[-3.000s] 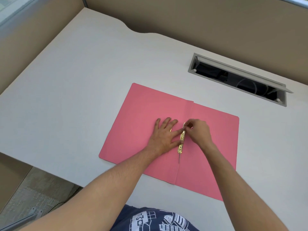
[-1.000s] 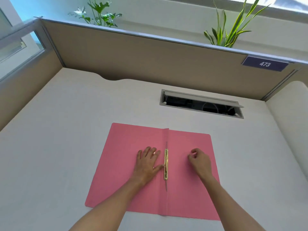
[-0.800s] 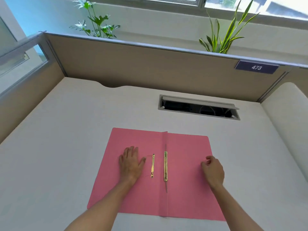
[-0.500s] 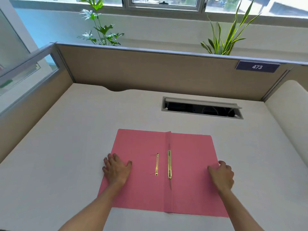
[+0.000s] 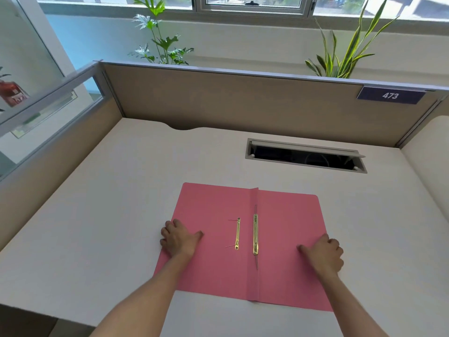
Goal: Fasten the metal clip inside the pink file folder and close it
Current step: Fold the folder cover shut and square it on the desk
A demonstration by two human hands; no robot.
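The pink file folder [image 5: 286,239] lies open and flat on the white desk. A long brass fastener strip [image 5: 255,234] runs along its centre fold. A shorter brass clip bar [image 5: 237,233] with two thin prongs lies loose on the left flap. My left hand [image 5: 179,239] rests at the folder's left edge, fingers curled over that edge and thumb on the flap. My right hand [image 5: 323,255] sits at the right edge, thumb on the flap and fingers curled at the edge. Neither hand touches the metal parts.
An open cable hatch [image 5: 306,155] is sunk in the white desk [image 5: 121,203] behind the folder. Beige partition walls [image 5: 230,103] close the back and left side. A second desk surface [image 5: 430,154] adjoins on the right. Plants stand behind the partition.
Both hands left the middle of the folder and moved outward to its left and right edges. The short clip bar now lies uncovered on the left flap. The camera tilted up.
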